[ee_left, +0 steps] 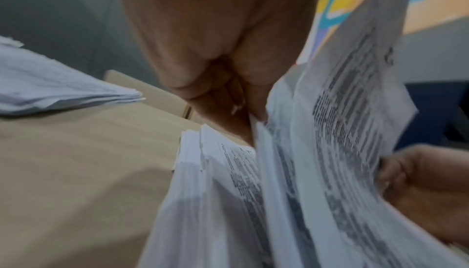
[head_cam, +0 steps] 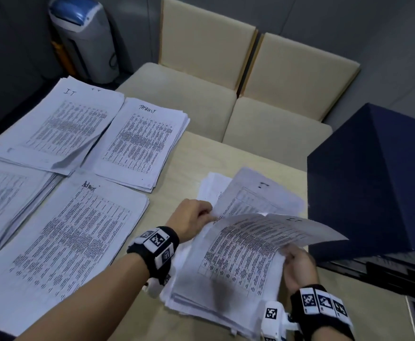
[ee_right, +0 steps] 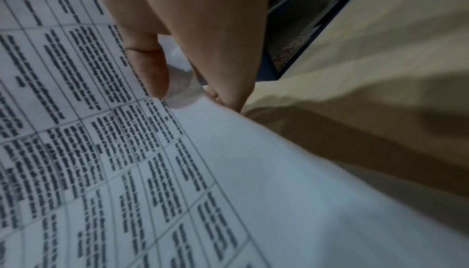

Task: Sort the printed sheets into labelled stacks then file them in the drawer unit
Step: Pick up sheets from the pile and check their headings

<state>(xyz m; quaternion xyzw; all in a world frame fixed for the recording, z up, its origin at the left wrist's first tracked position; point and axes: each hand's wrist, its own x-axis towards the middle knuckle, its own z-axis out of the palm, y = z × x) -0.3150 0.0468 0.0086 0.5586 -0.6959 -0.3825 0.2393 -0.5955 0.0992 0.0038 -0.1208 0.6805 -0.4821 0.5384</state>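
An untidy pile of printed sheets [head_cam: 201, 296] lies on the table in front of me. Its top sheet [head_cam: 250, 244], marked "IT", is lifted and bowed. My left hand [head_cam: 208, 215] pinches that sheet's left edge, and my right hand [head_cam: 287, 254] pinches its right edge. In the right wrist view the thumb [ee_right: 149, 68] lies on the printed sheet [ee_right: 114, 152] with the fingers under it. On the left lie the labelled stacks: IT [head_cam: 61, 124], a second stack [head_cam: 142, 141] with an unclear label, Admin [head_cam: 66, 242] and one [head_cam: 4, 193] cut off by the frame. The dark blue drawer unit [head_cam: 373, 180] stands at the right.
Two beige chairs [head_cam: 201, 70] [head_cam: 287, 94] stand against the table's [head_cam: 184, 168] far edge. A grey and blue appliance [head_cam: 83, 38] stands on the floor beyond the stacks. Dark flat items [head_cam: 398, 274] lie in front of the drawer unit.
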